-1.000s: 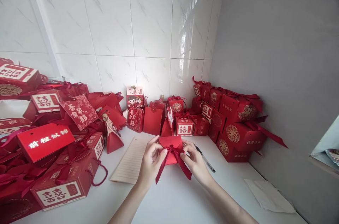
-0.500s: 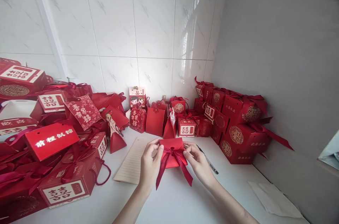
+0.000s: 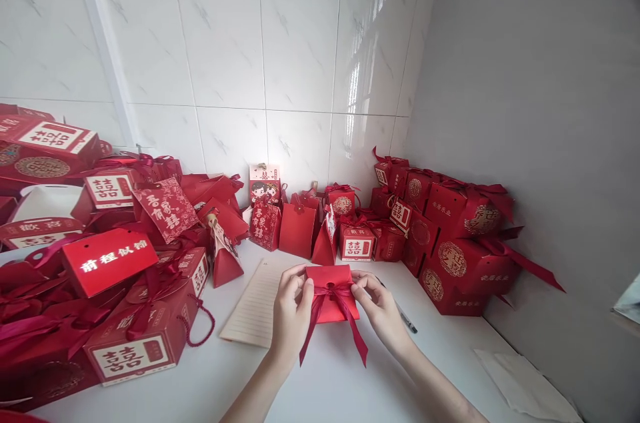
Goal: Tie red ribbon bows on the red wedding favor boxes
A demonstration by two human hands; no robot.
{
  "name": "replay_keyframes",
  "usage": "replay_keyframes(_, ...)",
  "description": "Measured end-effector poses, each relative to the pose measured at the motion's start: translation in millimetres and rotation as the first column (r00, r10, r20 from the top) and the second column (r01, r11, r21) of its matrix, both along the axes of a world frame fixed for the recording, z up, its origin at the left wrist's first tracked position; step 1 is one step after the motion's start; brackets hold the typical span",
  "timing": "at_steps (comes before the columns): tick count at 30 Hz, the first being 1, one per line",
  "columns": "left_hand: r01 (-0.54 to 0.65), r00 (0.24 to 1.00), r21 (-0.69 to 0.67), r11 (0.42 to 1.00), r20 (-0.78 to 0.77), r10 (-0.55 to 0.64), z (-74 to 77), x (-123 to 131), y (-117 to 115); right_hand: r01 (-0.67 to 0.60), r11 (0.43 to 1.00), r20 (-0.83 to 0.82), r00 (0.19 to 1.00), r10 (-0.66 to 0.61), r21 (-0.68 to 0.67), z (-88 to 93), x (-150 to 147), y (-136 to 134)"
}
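Observation:
Between my two hands is a small red gift box [image 3: 329, 275] with its flap folded over and a dark red ribbon [image 3: 345, 308] tied in front, two tails hanging down. My left hand [image 3: 293, 306] grips the box's left side, thumb at the front near the ribbon. On the opposite side my right hand [image 3: 379, 303] pinches the box and the ribbon's edge between thumb and fingers. The fingers behind the box are partly hidden. Behind my left hand lies a lined notebook [image 3: 249, 306]; a black pen [image 3: 407, 321] lies beyond my right hand.
A large pile of red gift boxes [image 3: 135, 329] covers the table's left side. Several small boxes [image 3: 299, 226] stand along the tiled wall. More ribboned boxes [image 3: 457, 276] are stacked at the right wall, with white tissue [image 3: 520, 379] in front.
The view has shifted slightly, so everything appears a little further right. Both hands keep the same hold on the ribboned gift box.

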State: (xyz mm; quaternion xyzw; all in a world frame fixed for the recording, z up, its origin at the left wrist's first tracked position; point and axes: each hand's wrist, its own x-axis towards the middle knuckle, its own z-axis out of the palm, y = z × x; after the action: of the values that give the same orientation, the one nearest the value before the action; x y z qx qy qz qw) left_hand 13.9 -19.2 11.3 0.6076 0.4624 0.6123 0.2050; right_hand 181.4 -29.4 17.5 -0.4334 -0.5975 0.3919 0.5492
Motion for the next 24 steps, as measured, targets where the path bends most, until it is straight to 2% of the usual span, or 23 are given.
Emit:
replay_keyframes(4, 0.035, 0.999, -0.023, 0.999, 0.025, -0.034, 2.3, -0.3, 0.1, 0.015, 1.0, -0.012, 1.0, -0.014, 0.015, 1.0, -1.1, -0.5)
replay_keyframes(9, 0.067, 0.997, -0.021, 0.998, -0.021, -0.068, 0.3, -3.3, 0.1, 0.042, 0.998, -0.033, 0.999, -0.041, 0.048, 0.3, -3.2, -0.4)
replay_keyframes(15, 0.199, 0.971, 0.083, 0.977, -0.148, -0.185, -1.7, -8.8, -3.2, 0.043, 0.998, -0.042, 0.998, -0.041, 0.044, -3.4, -3.0, 1.8)
replay_keyframes(19, 0.135, 0.968, 0.067, 0.989, -0.221, -0.117, -0.5, -6.7, -3.1, 0.049, 0.998, -0.05, 0.998, -0.047, 0.041, -2.8, -2.3, 2.8)
replay_keyframes(24, 0.089, 0.991, 0.005, 0.996, -0.098, -0.088, -0.8, -3.3, 4.9, 0.008, 1.0, -0.042, 0.999, -0.007, 0.029, -0.1, -1.9, 1.1)
